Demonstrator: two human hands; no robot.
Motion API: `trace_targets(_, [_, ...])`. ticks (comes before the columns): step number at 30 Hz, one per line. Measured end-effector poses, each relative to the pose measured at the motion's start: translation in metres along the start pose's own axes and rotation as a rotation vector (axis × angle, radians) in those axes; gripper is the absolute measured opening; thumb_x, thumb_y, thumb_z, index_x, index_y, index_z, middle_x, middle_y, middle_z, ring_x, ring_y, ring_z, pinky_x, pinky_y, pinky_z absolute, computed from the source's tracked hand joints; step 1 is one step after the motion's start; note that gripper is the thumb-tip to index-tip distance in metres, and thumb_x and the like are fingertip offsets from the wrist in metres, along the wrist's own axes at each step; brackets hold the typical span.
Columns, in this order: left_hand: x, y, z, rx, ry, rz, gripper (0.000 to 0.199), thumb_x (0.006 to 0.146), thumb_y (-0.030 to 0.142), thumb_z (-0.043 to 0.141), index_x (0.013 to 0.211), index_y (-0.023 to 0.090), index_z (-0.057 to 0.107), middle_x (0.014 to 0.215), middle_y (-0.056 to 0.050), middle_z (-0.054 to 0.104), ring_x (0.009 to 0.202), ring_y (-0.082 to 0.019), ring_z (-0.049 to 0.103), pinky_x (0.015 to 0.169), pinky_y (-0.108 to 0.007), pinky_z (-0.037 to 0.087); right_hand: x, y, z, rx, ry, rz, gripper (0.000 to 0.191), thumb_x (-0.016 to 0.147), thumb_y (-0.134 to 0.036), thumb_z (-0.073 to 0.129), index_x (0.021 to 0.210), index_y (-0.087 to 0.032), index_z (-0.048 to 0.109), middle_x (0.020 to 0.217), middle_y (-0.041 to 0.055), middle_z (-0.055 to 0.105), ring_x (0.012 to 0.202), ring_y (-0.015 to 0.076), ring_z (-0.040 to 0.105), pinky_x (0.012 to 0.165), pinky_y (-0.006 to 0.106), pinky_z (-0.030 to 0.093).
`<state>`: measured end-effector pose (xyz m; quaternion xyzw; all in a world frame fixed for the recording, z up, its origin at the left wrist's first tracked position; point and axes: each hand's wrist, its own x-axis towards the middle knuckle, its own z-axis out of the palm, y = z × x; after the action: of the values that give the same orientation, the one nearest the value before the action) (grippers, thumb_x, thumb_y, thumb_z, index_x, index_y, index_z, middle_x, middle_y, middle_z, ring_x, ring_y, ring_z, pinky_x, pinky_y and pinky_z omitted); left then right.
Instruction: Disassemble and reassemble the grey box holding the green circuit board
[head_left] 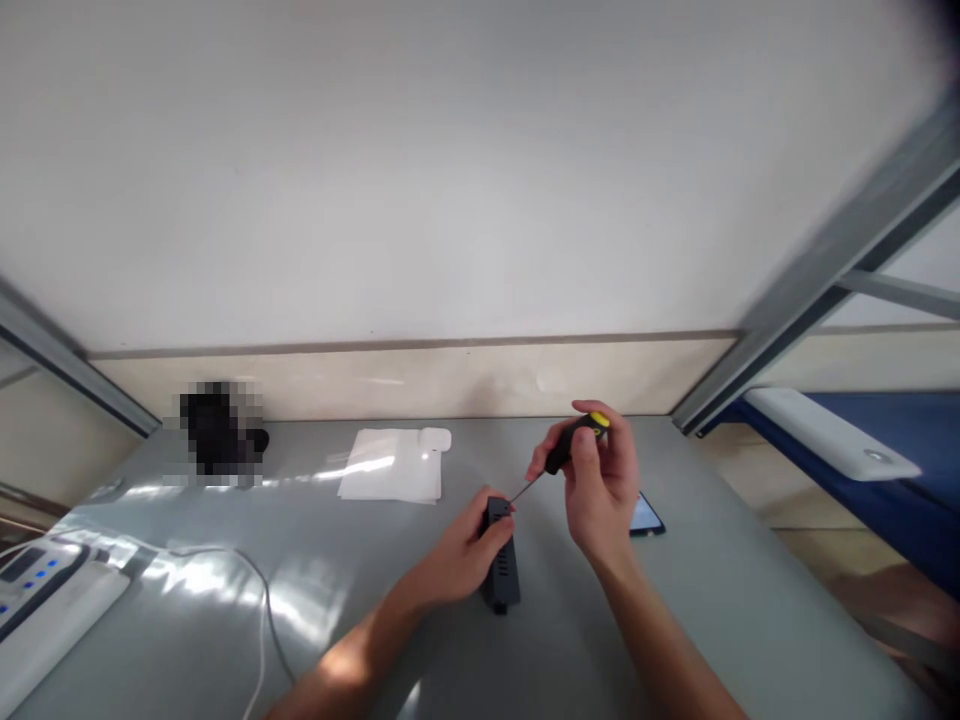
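My left hand (pixel 472 550) is closed around the upper part of a black slotted box (pixel 506 575), a narrow oblong thing with rows of slots along its face. My right hand (pixel 600 490) grips a screwdriver (pixel 568 449) with a black handle and a yellow end cap. Its thin metal shaft slants down to the left, and the tip meets the top end of the box, near my left fingers. Whether the tip sits in a screw is too small to tell. Partly behind my right wrist lies a phone (pixel 646 515) with its screen lit.
White papers (pixel 391 465) lie on the grey table (pixel 360 640) near the wall. A blurred-out dark object (pixel 217 430) stands at the back left. Cables (pixel 262 590) run from a white device with blue buttons (pixel 34 580). Metal posts flank the table; a white case (pixel 829 432) lies on blue fabric at right.
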<state>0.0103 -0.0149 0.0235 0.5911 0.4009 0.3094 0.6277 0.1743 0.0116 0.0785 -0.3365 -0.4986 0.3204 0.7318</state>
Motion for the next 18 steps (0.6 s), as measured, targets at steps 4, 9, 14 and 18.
trace_targets(4, [0.0020,-0.0061,0.0010,0.018,0.046,0.010,0.035,0.101,0.057,0.051,0.109,0.023,0.053,0.081,0.005,0.042,0.073,-0.014,0.042,0.068,-0.025,0.037,-0.0045,-0.0020,0.0045,-0.046,-0.049,-0.041,0.017,0.108,-0.036,0.054,0.124,-0.027,0.057,0.071,-0.0056,0.063,0.055,0.0123,0.062,0.058,0.028,0.049])
trace_targets(9, [0.0021,-0.0080,0.0012,0.019,0.056,0.026,0.035,0.102,0.057,0.050,0.109,0.023,0.053,0.080,0.004,0.043,0.074,-0.015,0.042,0.068,-0.025,0.038,-0.0083,-0.0025,0.0065,-0.076,-0.097,-0.079,0.019,0.109,-0.034,0.053,0.126,-0.028,0.056,0.072,-0.0053,0.064,0.055,0.0132,0.062,0.057,0.029,0.049])
trace_targets(14, [0.0024,-0.0073,0.0017,0.010,0.060,0.019,0.033,0.102,0.056,0.051,0.107,0.023,0.053,0.080,0.004,0.042,0.074,-0.015,0.042,0.069,-0.026,0.038,-0.0087,-0.0001,0.0059,-0.075,-0.103,-0.069,0.019,0.109,-0.033,0.051,0.127,-0.028,0.056,0.073,-0.0052,0.063,0.056,0.0137,0.062,0.059,0.030,0.049])
trace_targets(18, [0.0028,-0.0071,0.0020,0.005,0.053,0.025,0.032,0.103,0.055,0.049,0.106,0.023,0.051,0.080,0.005,0.042,0.074,-0.015,0.041,0.069,-0.026,0.038,-0.0091,0.0012,0.0048,-0.063,-0.113,-0.062,0.019,0.109,-0.032,0.053,0.127,-0.028,0.056,0.074,-0.0051,0.063,0.056,0.0133,0.062,0.059,0.030,0.048])
